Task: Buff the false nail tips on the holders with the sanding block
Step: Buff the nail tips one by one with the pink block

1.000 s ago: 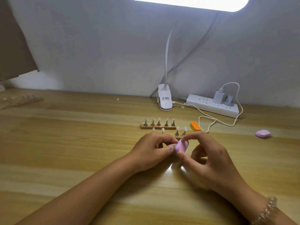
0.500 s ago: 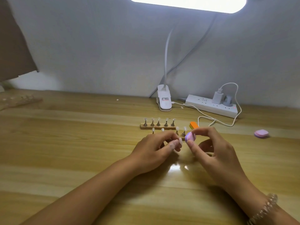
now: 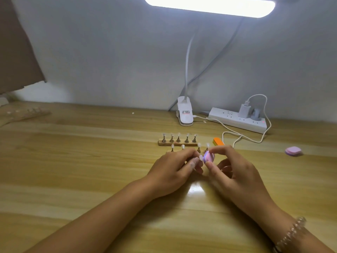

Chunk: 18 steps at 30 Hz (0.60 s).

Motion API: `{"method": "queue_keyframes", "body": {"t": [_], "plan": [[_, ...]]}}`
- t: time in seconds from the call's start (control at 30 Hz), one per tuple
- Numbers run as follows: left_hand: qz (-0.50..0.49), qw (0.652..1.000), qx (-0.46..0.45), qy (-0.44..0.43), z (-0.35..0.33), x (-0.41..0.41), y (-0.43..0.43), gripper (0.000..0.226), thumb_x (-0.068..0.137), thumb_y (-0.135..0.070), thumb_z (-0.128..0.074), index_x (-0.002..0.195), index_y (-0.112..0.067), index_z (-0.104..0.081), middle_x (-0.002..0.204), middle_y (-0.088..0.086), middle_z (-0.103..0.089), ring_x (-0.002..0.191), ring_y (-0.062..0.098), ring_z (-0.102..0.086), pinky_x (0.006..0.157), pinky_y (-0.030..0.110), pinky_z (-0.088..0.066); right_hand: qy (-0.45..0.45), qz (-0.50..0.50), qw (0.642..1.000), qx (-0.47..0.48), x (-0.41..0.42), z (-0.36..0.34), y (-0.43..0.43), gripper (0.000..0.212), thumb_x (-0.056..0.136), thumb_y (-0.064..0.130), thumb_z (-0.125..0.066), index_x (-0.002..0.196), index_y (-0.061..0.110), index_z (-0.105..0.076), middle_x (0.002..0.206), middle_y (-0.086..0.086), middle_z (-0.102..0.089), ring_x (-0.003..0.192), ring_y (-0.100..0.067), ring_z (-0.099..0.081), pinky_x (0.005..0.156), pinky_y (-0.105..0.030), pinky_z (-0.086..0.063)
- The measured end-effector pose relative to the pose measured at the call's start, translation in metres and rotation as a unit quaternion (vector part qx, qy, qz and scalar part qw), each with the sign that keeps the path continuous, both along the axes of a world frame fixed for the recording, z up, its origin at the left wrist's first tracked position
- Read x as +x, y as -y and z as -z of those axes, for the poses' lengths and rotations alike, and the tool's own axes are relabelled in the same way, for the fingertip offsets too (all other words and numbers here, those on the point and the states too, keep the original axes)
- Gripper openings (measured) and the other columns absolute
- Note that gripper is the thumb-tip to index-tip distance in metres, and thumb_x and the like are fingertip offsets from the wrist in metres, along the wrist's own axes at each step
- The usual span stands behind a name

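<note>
Two hands meet at the table's (image 3: 73, 161) middle: the left hand (image 3: 175, 170) grips one nail tip (image 3: 201, 157) by its hidden holder, angled toward the sanding block (image 3: 208, 156) that the right hand (image 3: 235, 172) pinches for buffing.

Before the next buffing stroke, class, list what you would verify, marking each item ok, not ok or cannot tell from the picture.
1. Right hand pinches the sanding block: ok.
2. Left hand holds the nail tip up: ok.
3. Block touching that tip: cannot tell, they sit very close.
4. Tip seated firmly: cannot tell, the hand hides its base.
5. Lamp lit over the work: ok.
6. Far strip carries five tips: ok.
</note>
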State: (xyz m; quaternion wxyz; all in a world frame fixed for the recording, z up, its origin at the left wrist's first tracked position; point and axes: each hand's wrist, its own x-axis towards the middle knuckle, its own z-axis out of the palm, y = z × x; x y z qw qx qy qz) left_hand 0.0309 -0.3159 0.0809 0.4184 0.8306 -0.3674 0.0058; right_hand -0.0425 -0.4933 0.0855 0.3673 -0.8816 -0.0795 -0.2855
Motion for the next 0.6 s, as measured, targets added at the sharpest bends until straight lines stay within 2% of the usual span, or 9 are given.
{"method": "queue_keyframes", "body": {"t": [0.13,0.23,0.33,0.47,0.6], "plan": [[0.002,1.0,0.013,0.01,-0.0012,-0.0009,0.0004,0.025,0.097,-0.035,-0.042,0.101,-0.024,-0.063,0.088,-0.013,-0.066,0.085,0.012,-0.062,0.078,0.048,-0.05,0.027,-0.025,0.999,-0.018,-0.003,0.0009,-0.002,0.025,0.084,0.029,-0.069,0.107,0.031,-0.06,0.1,0.016,-0.065,0.077,-0.008,-0.065,0.06,-0.024,-0.054],[0.008,1.0,0.001,-0.002,-0.0017,0.0013,-0.0006,0.023,0.096,-0.035,-0.043,0.096,-0.025,-0.064,0.085,-0.014,-0.065,0.083,0.013,-0.062,0.079,0.049,-0.05,0.017,-0.011,1.0,-0.012,0.0007,0.0022,0.0002,0.022,0.085,0.027,-0.071,0.103,0.031,-0.06,0.096,0.015,-0.065,0.075,-0.009,-0.065,0.061,-0.027,-0.055],[0.011,1.0,-0.005,-0.014,-0.0012,0.001,0.0001,0.019,0.097,-0.035,-0.044,0.092,-0.033,-0.062,0.088,-0.016,-0.068,0.086,0.01,-0.064,0.082,0.048,-0.051,0.044,0.003,0.999,-0.02,0.0006,0.0015,0.0033,0.022,0.086,0.028,-0.073,0.104,0.029,-0.06,0.097,0.015,-0.066,0.076,-0.009,-0.065,0.061,-0.026,-0.054],[0.008,1.0,0.006,-0.008,0.0003,0.0043,-0.0006,0.022,0.097,-0.033,-0.045,0.1,-0.024,-0.065,0.088,-0.012,-0.067,0.085,0.016,-0.063,0.08,0.049,-0.05,0.026,-0.024,0.999,-0.034,0.0005,0.0034,-0.001,0.022,0.085,0.028,-0.072,0.103,0.03,-0.061,0.095,0.017,-0.063,0.075,-0.009,-0.064,0.06,-0.029,-0.056],[0.016,1.0,-0.007,-0.022,-0.0007,0.0037,0.0002,0.019,0.097,-0.035,-0.045,0.095,-0.029,-0.063,0.085,-0.015,-0.067,0.085,0.016,-0.064,0.081,0.05,-0.05,0.051,0.001,0.997,-0.053,0.0004,0.0034,0.0014,0.022,0.084,0.026,-0.074,0.102,0.029,-0.062,0.092,0.016,-0.063,0.074,-0.008,-0.063,0.058,-0.026,-0.054]]}}
